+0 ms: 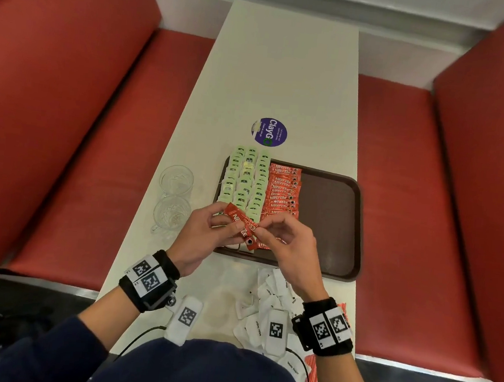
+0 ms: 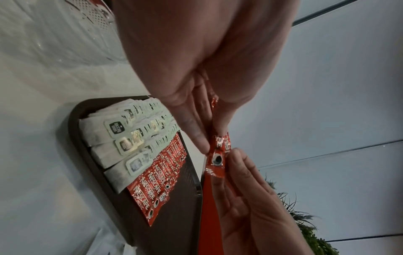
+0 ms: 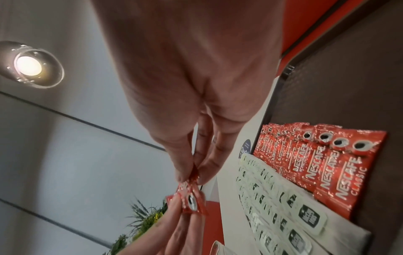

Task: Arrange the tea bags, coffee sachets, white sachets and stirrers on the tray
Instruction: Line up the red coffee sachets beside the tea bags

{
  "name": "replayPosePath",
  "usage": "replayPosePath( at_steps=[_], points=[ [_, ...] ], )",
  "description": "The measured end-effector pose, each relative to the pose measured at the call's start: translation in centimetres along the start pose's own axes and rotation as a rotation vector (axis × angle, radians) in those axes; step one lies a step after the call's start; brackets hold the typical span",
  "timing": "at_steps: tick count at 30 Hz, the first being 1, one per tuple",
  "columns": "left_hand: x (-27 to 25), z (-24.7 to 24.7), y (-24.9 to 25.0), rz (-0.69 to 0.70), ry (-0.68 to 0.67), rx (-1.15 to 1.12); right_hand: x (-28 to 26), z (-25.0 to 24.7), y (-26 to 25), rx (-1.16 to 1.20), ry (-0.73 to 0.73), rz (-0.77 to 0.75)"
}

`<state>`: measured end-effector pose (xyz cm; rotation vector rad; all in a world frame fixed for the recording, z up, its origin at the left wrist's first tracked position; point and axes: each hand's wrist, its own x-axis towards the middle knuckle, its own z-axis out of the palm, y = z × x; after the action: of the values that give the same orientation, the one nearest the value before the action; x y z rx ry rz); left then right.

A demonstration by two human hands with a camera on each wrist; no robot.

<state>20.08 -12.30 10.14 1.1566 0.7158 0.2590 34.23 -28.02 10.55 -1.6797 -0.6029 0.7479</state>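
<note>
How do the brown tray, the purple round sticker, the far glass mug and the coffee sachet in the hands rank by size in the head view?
1. brown tray, clearly the largest.
2. far glass mug and purple round sticker: they look alike, so no ranking between them.
3. coffee sachet in the hands, narrowest, though partly covered.

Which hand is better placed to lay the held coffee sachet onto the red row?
Probably the right hand. Both hands pinch the coffee sachet, but the right sits over the near end of the red row, while the left hand hovers over the tea bags.
</note>
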Motion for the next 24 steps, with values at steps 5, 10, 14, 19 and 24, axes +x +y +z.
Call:
replayPosePath(
  at_steps=[5,10,14,19,24],
  points=[
    [-0.2,0.1,0.3,0.037,-0.01,0.135,0.0,-1.2,0.4,-0.087,0.025,0.007],
    [0.1,0.7,0.6,0.11,0.047,0.178,-0.2,-1.6,0.1,-0.102,-0.096,0.087],
    [0.1,1.8,1.1,0.222,-0.041,0.284,-0.3,-0.5,0.6,-0.142,-0.17,0.143],
    [1.2,0.2,0.4,0.324,-0.001,0.553,-0.3,-1.3,-0.1,0.121,-0.031,0.116],
    [1.1,1.0,0.2,0.221,-0.085,0.483,-0.6,-1.1,-0.2,0.32,0.027,0.108]
  ],
)
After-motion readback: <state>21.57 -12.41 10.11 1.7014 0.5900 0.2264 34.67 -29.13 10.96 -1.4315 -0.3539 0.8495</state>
